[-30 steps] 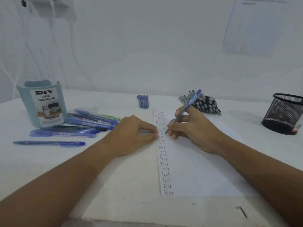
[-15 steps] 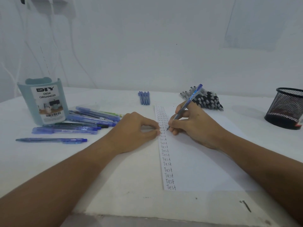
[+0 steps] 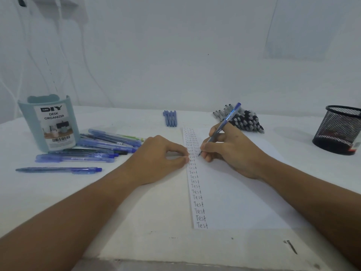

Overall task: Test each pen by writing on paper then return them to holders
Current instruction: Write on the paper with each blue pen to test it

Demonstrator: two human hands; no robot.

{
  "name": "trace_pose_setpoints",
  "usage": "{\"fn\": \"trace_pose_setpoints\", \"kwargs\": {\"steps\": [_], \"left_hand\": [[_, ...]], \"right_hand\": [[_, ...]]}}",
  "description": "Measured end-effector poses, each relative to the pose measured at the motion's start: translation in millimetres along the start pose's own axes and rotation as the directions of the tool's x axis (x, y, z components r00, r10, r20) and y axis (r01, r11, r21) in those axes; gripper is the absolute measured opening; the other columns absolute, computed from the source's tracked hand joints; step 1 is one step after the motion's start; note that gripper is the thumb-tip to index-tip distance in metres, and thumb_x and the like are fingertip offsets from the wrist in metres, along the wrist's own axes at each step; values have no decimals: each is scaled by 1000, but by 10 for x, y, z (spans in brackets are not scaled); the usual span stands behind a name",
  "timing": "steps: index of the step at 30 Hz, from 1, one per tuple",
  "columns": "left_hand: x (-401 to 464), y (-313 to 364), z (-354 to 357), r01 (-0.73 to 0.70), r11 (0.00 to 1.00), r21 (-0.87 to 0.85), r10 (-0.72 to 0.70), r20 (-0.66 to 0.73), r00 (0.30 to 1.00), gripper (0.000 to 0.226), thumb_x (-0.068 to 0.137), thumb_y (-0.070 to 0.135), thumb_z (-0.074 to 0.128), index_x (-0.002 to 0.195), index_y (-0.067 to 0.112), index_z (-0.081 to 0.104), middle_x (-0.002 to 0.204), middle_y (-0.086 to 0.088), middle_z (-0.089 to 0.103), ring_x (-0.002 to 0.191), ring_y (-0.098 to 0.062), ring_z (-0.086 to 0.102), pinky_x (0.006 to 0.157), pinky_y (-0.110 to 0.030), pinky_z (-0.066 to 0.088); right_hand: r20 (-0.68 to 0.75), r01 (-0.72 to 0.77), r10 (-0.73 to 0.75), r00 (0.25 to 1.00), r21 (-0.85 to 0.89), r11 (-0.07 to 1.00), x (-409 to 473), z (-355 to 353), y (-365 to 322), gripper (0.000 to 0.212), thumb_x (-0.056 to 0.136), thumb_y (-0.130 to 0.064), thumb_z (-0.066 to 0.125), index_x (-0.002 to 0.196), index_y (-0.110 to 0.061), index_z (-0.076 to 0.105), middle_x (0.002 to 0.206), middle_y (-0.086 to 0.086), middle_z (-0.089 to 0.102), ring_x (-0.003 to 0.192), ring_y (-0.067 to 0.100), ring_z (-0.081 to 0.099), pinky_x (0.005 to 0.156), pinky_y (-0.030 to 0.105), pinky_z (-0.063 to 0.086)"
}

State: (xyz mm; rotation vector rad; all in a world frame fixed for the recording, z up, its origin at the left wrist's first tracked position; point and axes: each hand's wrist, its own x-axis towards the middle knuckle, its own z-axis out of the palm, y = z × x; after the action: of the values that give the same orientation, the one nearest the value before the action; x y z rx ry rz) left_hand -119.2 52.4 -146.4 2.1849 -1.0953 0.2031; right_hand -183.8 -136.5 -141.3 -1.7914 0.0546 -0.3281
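My right hand (image 3: 232, 151) grips a blue pen (image 3: 224, 123), its tip on the white paper (image 3: 234, 192) beside a column of "Test" words. My left hand (image 3: 158, 159) rests on the table with curled fingers, fingertips pressing the paper's left edge. A teal desk organizer (image 3: 48, 124) stands at the far left. A black mesh holder (image 3: 340, 130) stands at the far right.
Several blue pens (image 3: 105, 142) lie loose beside the organizer, one (image 3: 58, 170) apart nearer the front. A small row of blue pens (image 3: 170, 118) lies at the back centre. A pile of black-and-grey pens (image 3: 244, 120) sits behind my right hand.
The pen tip has moved slightly along the writing line near the top of the paper. The view has shifted a little; my left hand stays on the paper's edge.
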Motion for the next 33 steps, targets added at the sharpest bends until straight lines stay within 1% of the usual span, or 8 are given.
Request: {"fn": "trace_pose_setpoints", "kwargs": {"steps": [4,9,13,17,21,25,28,33], "left_hand": [[-2,-6,5,5,1000,-3,-5,-3,1000,17,85,29,67,100,26,75,76,38,48,79,35,41,69,10,26],[2,-35,15,-5,1000,1,5,3,1000,18,85,31,67,100,27,75,81,33,56,83,32,43,71,9,27],[11,-63,25,-9,1000,-3,9,9,1000,18,85,33,67,100,29,75,94,25,67,87,30,44,72,9,27],[13,-72,30,-6,1000,-3,6,9,1000,18,85,32,67,100,29,75,85,31,59,85,32,43,71,9,27],[26,-80,33,-17,1000,10,16,16,1000,20,85,34,66,103,29,74,97,24,66,85,32,42,74,10,25],[27,-81,38,-15,1000,20,15,12,1000,20,85,34,66,103,28,74,94,25,63,85,27,44,73,10,25],[27,-92,41,-14,1000,16,14,13,1000,20,85,34,66,103,29,74,97,24,65,86,25,44,74,10,25],[28,-112,46,-21,1000,5,21,14,1000,20,85,34,66,103,28,74,93,25,63,85,33,42,74,10,25]], "right_hand": [[7,30,-30,1000,-118,993,-11,8,7,28,87,7,63,93,-12,43,84,18,63,62,25,61,67,35,54],[14,7,-6,1000,-76,997,-8,-5,-3,30,86,10,63,92,-11,43,84,20,62,62,26,59,66,36,52],[-10,3,-3,1000,-40,999,0,-19,8,30,86,11,60,94,-11,42,83,20,60,61,26,57,63,37,49],[7,-3,3,1000,-55,998,5,-11,3,30,86,11,61,93,-11,43,82,19,61,59,24,57,62,34,50],[15,-18,18,1000,-14,1000,10,-15,-1,32,84,15,61,92,-10,42,79,20,61,59,24,58,57,31,50],[-17,-22,23,1000,44,999,17,-34,14,33,84,17,59,93,-10,41,76,21,59,57,26,57,54,33,48],[-24,-11,12,1000,17,1000,27,-35,33,32,85,15,60,93,-10,42,78,21,59,59,27,57,57,35,48],[-21,5,-6,1000,-66,998,36,-26,52,29,86,10,62,94,-11,43,80,19,62,63,28,59,64,37,51]]}}
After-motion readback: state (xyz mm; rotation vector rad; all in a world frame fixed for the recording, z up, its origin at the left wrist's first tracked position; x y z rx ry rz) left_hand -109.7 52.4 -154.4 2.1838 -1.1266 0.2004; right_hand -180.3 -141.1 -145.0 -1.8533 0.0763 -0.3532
